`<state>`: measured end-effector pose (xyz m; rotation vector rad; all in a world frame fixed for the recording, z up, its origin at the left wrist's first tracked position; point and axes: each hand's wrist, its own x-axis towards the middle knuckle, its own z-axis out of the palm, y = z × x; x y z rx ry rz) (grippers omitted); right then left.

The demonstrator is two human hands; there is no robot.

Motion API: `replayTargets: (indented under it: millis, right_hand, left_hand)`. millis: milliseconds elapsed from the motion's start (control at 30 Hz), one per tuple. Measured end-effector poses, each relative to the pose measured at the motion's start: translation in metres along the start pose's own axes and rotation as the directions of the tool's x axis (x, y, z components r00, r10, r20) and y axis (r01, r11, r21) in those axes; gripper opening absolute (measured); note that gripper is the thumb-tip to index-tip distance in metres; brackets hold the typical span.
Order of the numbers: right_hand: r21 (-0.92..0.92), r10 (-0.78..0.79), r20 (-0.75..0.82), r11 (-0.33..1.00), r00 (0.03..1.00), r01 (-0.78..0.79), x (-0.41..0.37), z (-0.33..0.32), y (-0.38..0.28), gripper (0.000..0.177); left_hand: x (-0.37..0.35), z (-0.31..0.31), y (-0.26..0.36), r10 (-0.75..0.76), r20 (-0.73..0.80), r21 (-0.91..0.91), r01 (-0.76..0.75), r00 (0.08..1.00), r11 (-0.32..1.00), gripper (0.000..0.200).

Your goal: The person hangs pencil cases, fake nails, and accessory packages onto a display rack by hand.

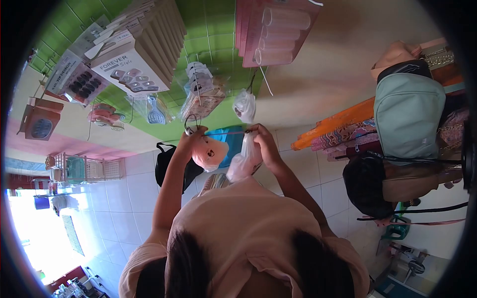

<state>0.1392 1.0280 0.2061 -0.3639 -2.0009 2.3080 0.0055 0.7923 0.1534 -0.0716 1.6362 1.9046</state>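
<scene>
My left hand (193, 139) is closed near a dark looped cord (193, 118), at the top of a rounded pale pink plastic bag (209, 153) with a small dark mark on it. My right hand (262, 140) pinches the gathered neck of a whitish translucent plastic bag (245, 164), which hangs down with pinkish contents I cannot make out. Between both hands runs a thin pinkish strip (226, 133), roughly level. Behind the bags is a bright blue sheet or bag (233, 149). Another small knotted plastic bag (244, 106) hangs just above my right hand.
A green wall grid (208, 42) carries boxed nail sets (131, 67), a pink pack of clear tubes (283, 32) and a blue hairbrush (155, 111). To the right hang a mint backpack (410, 116) and fabrics (343, 124). A black bag (169, 169) sits behind my left forearm.
</scene>
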Motion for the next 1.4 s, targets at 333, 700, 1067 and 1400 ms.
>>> replayTargets:
  millis: [333,700,1067,1400]
  right_hand:
    - [-0.230,-0.113,0.139,0.963,0.984,0.143,0.008,-0.024,-0.013,0.014]
    - [-0.123,-0.040,0.106,0.991,0.994,0.053,0.005,-0.016,-0.003,0.012]
    - [-0.045,-0.053,0.065,0.997,0.996,0.056,0.001,-0.002,0.001,0.012]
    - [-0.582,-0.279,0.009,0.780,0.960,0.232,0.002,-0.024,-0.002,0.011]
  left_hand:
    - [-0.033,-0.021,0.005,-0.037,0.267,-0.156,0.081,0.963,0.984,0.016]
    - [-0.058,0.019,0.056,0.193,0.262,0.045,-0.211,0.946,0.976,0.013]
    - [-0.062,0.046,0.089,0.235,0.414,0.206,-0.342,0.880,0.917,0.015]
    - [-0.059,0.032,0.093,0.220,0.378,0.190,-0.308,0.899,0.932,0.021]
